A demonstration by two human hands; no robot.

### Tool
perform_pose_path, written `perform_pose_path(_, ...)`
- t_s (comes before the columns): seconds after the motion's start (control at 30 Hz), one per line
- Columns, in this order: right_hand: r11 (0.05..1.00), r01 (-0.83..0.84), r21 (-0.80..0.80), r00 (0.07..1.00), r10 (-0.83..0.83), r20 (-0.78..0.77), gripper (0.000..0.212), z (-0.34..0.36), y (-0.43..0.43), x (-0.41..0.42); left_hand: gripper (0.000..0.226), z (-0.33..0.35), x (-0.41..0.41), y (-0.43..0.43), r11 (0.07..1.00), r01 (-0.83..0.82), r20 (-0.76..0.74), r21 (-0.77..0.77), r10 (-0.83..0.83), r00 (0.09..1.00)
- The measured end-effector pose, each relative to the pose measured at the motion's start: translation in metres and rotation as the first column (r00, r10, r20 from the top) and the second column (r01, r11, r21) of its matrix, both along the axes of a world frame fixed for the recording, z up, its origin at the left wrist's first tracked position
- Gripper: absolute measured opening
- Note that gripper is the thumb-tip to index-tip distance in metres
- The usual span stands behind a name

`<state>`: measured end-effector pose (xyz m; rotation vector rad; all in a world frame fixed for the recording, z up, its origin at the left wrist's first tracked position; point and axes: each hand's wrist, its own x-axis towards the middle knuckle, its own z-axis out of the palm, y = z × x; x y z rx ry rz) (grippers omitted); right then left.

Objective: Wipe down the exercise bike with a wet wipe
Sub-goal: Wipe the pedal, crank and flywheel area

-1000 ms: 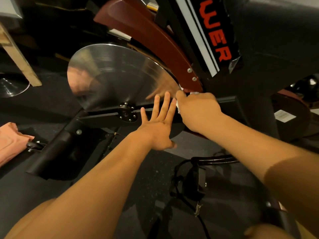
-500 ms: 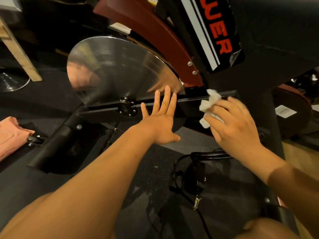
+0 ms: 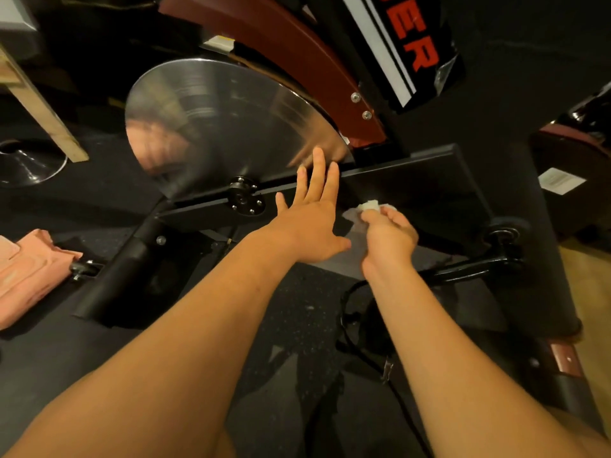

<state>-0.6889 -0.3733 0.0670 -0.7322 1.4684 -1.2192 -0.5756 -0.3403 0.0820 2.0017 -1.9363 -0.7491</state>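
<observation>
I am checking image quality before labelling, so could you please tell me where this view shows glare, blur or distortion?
Head view: dim, warm lighting; the flywheel shows bright glare streaks and smeared reflections; the wet wipe, pinched by the right hand, is nearly overexposed; the open left hand looks fairly sharp; wide-angle distortion stretches the corners.

Crumpled white wipe (image 3: 369, 205) by blk bike frame (image 3: 429, 180)

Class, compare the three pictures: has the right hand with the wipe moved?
Yes. The right hand, pinching the wipe, has dropped from the top edge of the black frame bar, by the red guard, down its face towards the lower edge.
</observation>
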Motion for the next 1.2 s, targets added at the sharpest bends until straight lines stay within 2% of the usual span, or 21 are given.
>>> perform_pose_path(0.1,0.994,0.108,0.008,0.983,-0.107,0.149,0.031,0.015,-0.003,-0.018,0.117,0.000,0.000,0.000,1.000,0.005,-0.019,-0.015,-0.006,1.000)
perform_pose_path(0.2,0.989,0.145,0.016,0.969,-0.145,0.199,0.033,0.022,-0.001,-0.019,0.115,0.000,0.001,-0.001,1.000,0.014,-0.014,-0.020,-0.014,1.000)
perform_pose_path(0.27,0.999,-0.001,0.044,0.989,-0.006,0.147,0.027,0.011,0.005,-0.005,0.113,0.000,0.002,-0.001,1.000,0.019,-0.016,-0.017,-0.019,1.000)
perform_pose_path(0.33,0.973,-0.186,0.134,0.979,0.173,0.105,0.031,0.002,0.010,0.008,0.113,0.001,0.004,-0.001,0.999,0.024,-0.020,-0.022,-0.024,1.000)
perform_pose_path(0.4,0.965,-0.194,0.177,0.981,0.184,0.067,0.026,0.002,0.004,0.007,0.110,0.002,0.005,0.002,0.999,0.028,-0.039,-0.024,-0.029,0.999)
perform_pose_path(0.47,0.989,-0.071,0.131,0.997,0.067,0.041,0.021,0.005,-0.003,-0.006,0.101,0.006,0.005,0.006,0.999,0.020,-0.045,-0.026,-0.021,0.999)
perform_pose_path(0.53,0.995,0.097,0.016,0.992,-0.098,0.084,0.022,0.007,-0.005,-0.018,0.074,0.014,0.006,0.011,0.981,-0.136,-0.026,-0.136,0.134,0.991)
perform_pose_path(0.6,0.987,0.143,-0.078,0.988,-0.137,0.074,0.027,0.006,0.001,-0.015,0.040,0.026,0.015,0.013,0.867,-0.403,-0.073,-0.293,0.400,0.913)
perform_pose_path(0.63,0.989,0.120,-0.081,0.992,-0.117,0.048,0.025,0.001,0.003,-0.007,0.035,0.028,0.019,0.012,0.808,-0.502,-0.106,-0.309,0.495,0.862)
perform_pose_path(0.67,0.995,0.077,-0.056,0.997,-0.076,0.016,0.026,-0.004,0.006,0.004,0.037,0.027,0.024,0.013,0.785,-0.556,-0.115,-0.272,0.547,0.829)
perform_pose_path(0.7,0.999,0.031,-0.013,0.999,-0.031,-0.009,0.029,-0.008,0.009,0.016,0.045,0.023,0.027,0.015,0.809,-0.547,-0.071,-0.215,0.546,0.835)
perform_pose_path(0.77,0.995,-0.098,0.036,0.995,0.099,-0.024,0.026,-0.013,0.016,0.039,0.076,0.006,0.027,0.015,0.930,-0.358,0.136,-0.079,0.366,0.921)
perform_pose_path(0.83,0.963,-0.260,-0.071,0.955,0.246,-0.165,0.027,-0.001,0.023,0.054,0.105,-0.016,0.023,0.013,0.972,-0.223,0.198,0.068,0.206,0.958)
perform_pose_path(0.9,0.847,-0.411,-0.338,0.857,0.232,-0.461,0.027,0.019,0.021,0.050,0.110,-0.025,0.024,0.007,0.962,-0.232,0.108,0.141,0.218,0.970)
perform_pose_path(0.93,0.732,-0.509,-0.453,0.758,0.132,-0.639,0.028,0.029,0.013,0.043,0.104,-0.023,0.024,0.005,0.962,-0.242,0.030,0.124,0.241,0.970)
perform_pose_path(0.97,0.592,-0.636,-0.495,0.610,-0.008,-0.792,0.027,0.035,0.000,0.033,0.095,-0.020,0.022,0.002,0.962,-0.266,-0.061,0.067,0.270,0.961)
perform_pose_path(1.0,0.476,-0.765,-0.435,0.428,-0.129,-0.895,0.025,0.037,-0.013,0.023,0.079,-0.015,0.022,0.001,0.947,-0.321,-0.176,-0.021,0.313,0.933)
perform_pose_path(1.03,0.401,-0.857,-0.324,0.262,-0.201,-0.944,0.022,0.036,-0.024,0.016,0.060,-0.010,0.024,0.000,0.902,-0.419,-0.298,-0.103,0.373,0.878)
perform_pose_path(1.07,0.352,-0.911,-0.216,0.142,-0.225,-0.964,0.022,0.034,-0.029,0.011,0.041,-0.007,0.027,-0.002,0.836,-0.531,-0.409,-0.139,0.440,0.800)
perform_pose_path(1.13,0.276,-0.957,-0.083,0.048,-0.134,-0.990,0.028,0.035,-0.028,0.011,0.019,-0.002,0.029,0.000,0.735,-0.673,-0.578,-0.080,0.516,0.632)
perform_pose_path(1.2,0.220,-0.975,0.009,-0.010,-0.003,-1.000,0.035,0.038,-0.028,0.012,0.015,-0.003,0.025,-0.001,0.694,-0.713,-0.755,0.103,0.521,0.398)
